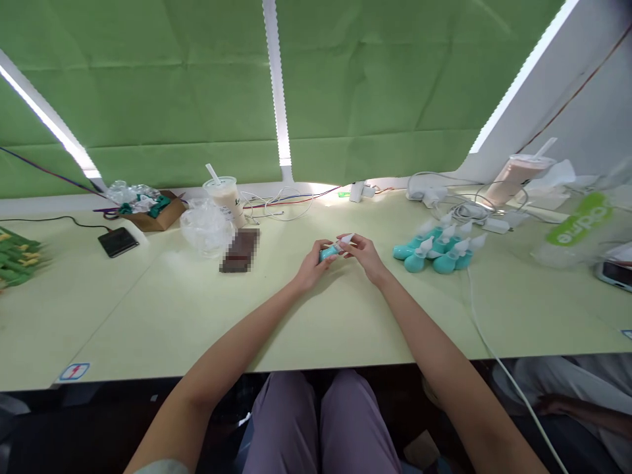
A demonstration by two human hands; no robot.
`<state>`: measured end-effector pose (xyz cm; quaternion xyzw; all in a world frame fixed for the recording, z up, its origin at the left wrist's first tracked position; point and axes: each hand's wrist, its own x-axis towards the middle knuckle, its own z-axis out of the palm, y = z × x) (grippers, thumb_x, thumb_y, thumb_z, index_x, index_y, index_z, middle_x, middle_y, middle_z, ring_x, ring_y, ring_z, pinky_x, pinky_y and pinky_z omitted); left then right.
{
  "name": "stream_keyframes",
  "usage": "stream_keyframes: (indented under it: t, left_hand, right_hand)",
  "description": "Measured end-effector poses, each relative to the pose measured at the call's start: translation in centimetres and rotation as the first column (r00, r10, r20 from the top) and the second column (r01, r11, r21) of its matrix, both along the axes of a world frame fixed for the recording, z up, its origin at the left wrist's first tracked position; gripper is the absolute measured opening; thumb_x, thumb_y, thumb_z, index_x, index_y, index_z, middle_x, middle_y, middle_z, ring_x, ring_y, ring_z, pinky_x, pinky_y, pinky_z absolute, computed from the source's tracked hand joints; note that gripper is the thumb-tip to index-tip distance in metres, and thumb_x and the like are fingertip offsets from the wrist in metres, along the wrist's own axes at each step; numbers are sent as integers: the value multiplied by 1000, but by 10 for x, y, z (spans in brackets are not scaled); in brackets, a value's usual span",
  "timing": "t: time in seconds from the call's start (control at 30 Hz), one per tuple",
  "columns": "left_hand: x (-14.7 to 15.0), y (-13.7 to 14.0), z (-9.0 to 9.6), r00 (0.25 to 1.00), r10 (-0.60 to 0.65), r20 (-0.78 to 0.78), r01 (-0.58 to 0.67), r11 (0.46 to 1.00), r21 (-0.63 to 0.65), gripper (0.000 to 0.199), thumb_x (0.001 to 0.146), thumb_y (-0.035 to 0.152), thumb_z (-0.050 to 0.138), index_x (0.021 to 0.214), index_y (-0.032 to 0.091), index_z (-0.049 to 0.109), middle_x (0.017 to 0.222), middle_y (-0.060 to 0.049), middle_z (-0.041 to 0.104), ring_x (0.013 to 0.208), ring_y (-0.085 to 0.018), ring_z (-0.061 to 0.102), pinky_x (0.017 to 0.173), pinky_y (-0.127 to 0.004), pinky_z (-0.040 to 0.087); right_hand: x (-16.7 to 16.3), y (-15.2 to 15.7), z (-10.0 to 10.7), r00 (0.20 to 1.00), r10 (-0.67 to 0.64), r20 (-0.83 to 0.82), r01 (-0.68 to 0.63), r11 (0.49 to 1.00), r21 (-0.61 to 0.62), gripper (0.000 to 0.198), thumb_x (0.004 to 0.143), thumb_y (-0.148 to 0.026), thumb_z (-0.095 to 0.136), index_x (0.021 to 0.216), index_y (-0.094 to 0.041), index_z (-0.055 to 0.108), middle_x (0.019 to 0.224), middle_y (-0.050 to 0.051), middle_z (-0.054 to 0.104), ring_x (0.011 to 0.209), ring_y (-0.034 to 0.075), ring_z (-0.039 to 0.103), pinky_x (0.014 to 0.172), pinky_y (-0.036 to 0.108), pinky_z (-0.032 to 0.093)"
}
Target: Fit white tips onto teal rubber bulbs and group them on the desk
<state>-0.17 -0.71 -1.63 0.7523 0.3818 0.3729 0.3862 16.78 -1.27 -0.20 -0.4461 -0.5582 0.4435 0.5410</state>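
A teal bulb syringe (326, 253) with a pale pointed tip (348, 238) is held above the middle of the table, tip toward the upper right. My left hand (311, 265) is closed around its teal bulb. At the other end, the fingers of my right hand (366, 255) pinch the syringe near the base of the tip. Just right of my hands, several similar teal bulb syringes (446, 264) are grouped on the table, many with their pale tips pointing up.
Left on the pale table (182, 329) are a dark pixelated object (240, 251), a lidded drink cup (226, 195), a plastic bag (205, 227) and a cardboard box (160, 216). White cables (467, 210) and another cup (516, 178) lie right. A person's arm (582, 411) shows lower right.
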Motion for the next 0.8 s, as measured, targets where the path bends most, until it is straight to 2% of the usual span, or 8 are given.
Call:
stream_keyframes:
  t: [0.07,0.13,0.23,0.37,0.5,0.6,0.7,0.8]
  left_hand:
    - [-1,2,-2,1000,0,17,0,1000,-8,42,88,49,40,123,25,36,121,-7,54,103,-17,56,85,-31,47]
    - [-3,5,-4,1000,27,16,-27,999,-18,44,89,50,38,124,25,35,126,-9,50,111,-19,53,92,-33,44]
    - [-5,10,-6,998,55,6,-55,997,-47,44,88,51,39,122,22,36,128,-10,48,116,-20,50,96,-36,41]
    - [-5,13,-9,1000,18,-4,-18,1000,-9,42,88,48,40,119,19,40,127,-12,49,120,-21,45,101,-37,37]
    - [-6,10,-8,997,-8,-82,10,1000,25,39,89,47,40,117,19,45,126,-10,50,118,-22,44,102,-41,36]
    - [-7,7,-5,990,-17,-142,23,999,39,38,90,47,38,115,20,48,124,-9,52,117,-22,45,102,-42,35]
    - [-8,7,-2,978,-22,-206,33,998,52,36,90,46,37,112,20,51,121,-8,55,115,-23,46,100,-41,36]
    - [-7,7,-1,960,-26,-277,50,996,77,34,90,44,37,109,20,54,116,-7,58,112,-23,47,98,-41,37]
  right_hand:
    - [3,0,1,990,-98,99,93,994,52,36,70,-45,66,96,-21,66,89,2,65,72,15,60,62,26,46]
    - [5,-2,4,944,-239,227,208,966,151,30,72,-41,65,97,-23,65,91,1,66,71,15,59,62,26,43]
    - [12,-7,9,812,-429,395,331,896,295,23,76,-36,61,96,-26,65,94,-1,66,70,15,57,64,28,40]
    - [24,-10,11,646,-558,522,407,829,382,25,80,-38,54,97,-24,66,94,2,66,76,17,54,67,29,38]
    - [37,-5,14,526,-582,621,489,803,339,29,82,-39,50,103,-24,64,90,2,66,78,18,54,65,29,35]
    - [49,2,24,427,-569,703,531,787,314,27,81,-34,50,103,-24,63,91,1,67,81,18,57,73,31,33]
    - [63,11,40,227,-494,839,511,794,329,21,79,-31,52,92,-22,65,87,4,68,85,22,57,81,38,29]
    - [76,19,57,48,-382,923,464,827,318,18,77,-31,56,84,-20,68,84,9,67,91,28,54,82,42,26]
